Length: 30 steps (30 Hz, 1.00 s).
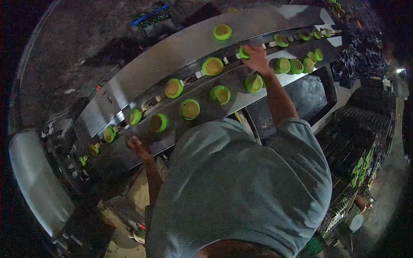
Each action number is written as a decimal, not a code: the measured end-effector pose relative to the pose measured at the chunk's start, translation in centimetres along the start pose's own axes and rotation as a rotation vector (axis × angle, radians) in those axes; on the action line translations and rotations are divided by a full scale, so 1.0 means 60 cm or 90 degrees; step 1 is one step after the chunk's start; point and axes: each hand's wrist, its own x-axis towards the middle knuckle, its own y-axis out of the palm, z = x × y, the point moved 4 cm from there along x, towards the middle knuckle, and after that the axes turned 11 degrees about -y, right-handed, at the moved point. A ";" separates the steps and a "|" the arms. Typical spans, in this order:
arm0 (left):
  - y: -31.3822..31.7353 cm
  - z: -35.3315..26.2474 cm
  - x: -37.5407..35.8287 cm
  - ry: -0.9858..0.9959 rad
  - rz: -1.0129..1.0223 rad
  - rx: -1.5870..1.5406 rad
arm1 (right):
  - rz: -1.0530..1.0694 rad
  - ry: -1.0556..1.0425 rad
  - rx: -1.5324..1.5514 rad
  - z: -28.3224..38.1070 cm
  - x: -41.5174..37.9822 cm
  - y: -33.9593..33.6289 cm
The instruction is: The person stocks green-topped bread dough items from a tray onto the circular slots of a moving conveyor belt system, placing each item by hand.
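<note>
From my far seat, I judge that the right hand (257, 60) could tip the green piece (244, 53) on the narrow track (198, 74) if it pushes sideways; its grip I cannot tell. The left hand (138, 147) is loosely open beside another piece (158, 123). Pieces look round, with dull brownish faces; the metal bench (254, 20) looks smooth.

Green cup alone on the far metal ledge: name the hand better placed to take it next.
Right, likely: the right hand is near that green cup; the left hand is farther off.
</note>
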 end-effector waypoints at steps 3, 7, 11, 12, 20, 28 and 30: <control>0.004 -0.050 0.001 0.047 0.038 0.032 | -0.084 -0.105 0.034 0.020 -0.011 -0.026; -0.031 -0.145 0.018 -0.064 -0.061 -0.045 | -0.154 -0.041 0.121 0.021 -0.029 -0.063; -0.019 -0.262 0.032 0.025 -0.080 -0.095 | -0.201 -0.115 -0.007 0.057 -0.039 -0.029; -0.017 -0.329 0.043 0.064 -0.077 -0.094 | -0.203 -0.155 0.005 0.098 -0.041 -0.032; 0.196 -0.500 0.053 0.115 0.419 -0.067 | -0.136 -0.128 -0.011 0.324 -0.009 -0.001; 0.307 -0.433 0.101 0.173 0.468 0.370 | -0.206 -0.185 0.770 0.421 0.026 0.134; 0.298 -0.402 0.121 0.020 0.520 0.326 | -0.122 -0.282 0.452 0.476 0.014 0.066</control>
